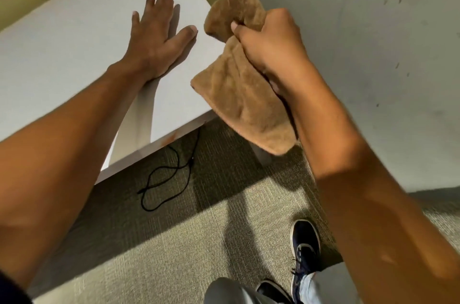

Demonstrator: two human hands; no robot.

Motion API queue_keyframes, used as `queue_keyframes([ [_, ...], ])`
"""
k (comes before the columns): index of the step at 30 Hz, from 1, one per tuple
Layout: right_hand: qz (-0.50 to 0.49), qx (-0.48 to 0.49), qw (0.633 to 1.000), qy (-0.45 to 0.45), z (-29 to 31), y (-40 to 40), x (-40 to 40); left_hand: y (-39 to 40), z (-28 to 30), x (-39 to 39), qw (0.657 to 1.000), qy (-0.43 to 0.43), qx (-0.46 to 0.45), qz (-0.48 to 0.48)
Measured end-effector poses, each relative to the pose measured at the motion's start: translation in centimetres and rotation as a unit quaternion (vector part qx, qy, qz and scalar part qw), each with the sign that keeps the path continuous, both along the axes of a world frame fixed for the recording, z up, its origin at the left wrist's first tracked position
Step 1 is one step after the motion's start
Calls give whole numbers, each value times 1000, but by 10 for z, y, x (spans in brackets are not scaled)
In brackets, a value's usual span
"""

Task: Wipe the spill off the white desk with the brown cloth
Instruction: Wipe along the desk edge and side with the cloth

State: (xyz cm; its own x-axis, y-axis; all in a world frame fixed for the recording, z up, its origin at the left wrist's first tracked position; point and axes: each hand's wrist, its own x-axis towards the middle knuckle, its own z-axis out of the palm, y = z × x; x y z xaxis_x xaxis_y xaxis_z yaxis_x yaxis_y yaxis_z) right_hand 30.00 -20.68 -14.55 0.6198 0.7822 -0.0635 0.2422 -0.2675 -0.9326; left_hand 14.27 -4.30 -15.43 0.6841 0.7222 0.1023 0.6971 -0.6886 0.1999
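Observation:
The white desk [74, 37] fills the upper left of the head view. My left hand [155, 37] lies flat on it, palm down, fingers spread, holding nothing. My right hand [271, 42] is clenched around the middle of the brown cloth [239, 94], held in the air at the desk's right corner. One end of the cloth sticks up past my knuckles and the other hangs down over the desk's edge. A small orange-brown stain [170, 138] shows on the desk's near edge.
A black cord [164, 179] lies looped on the carpet [174, 241] under the desk. A grey wall [373, 79] stands to the right. My dark blue shoes [305, 251] and trouser legs are at the bottom.

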Motion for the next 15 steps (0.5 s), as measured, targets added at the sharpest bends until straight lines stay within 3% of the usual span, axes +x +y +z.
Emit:
queue_keyframes([
  [5,6,28,995,100,-4,19,3,3,0,-1,1000,-9,-14,-3],
  [15,-34,83,994,61,-14,-65,-33,-10,3,-6,995,-86,-52,-3],
])
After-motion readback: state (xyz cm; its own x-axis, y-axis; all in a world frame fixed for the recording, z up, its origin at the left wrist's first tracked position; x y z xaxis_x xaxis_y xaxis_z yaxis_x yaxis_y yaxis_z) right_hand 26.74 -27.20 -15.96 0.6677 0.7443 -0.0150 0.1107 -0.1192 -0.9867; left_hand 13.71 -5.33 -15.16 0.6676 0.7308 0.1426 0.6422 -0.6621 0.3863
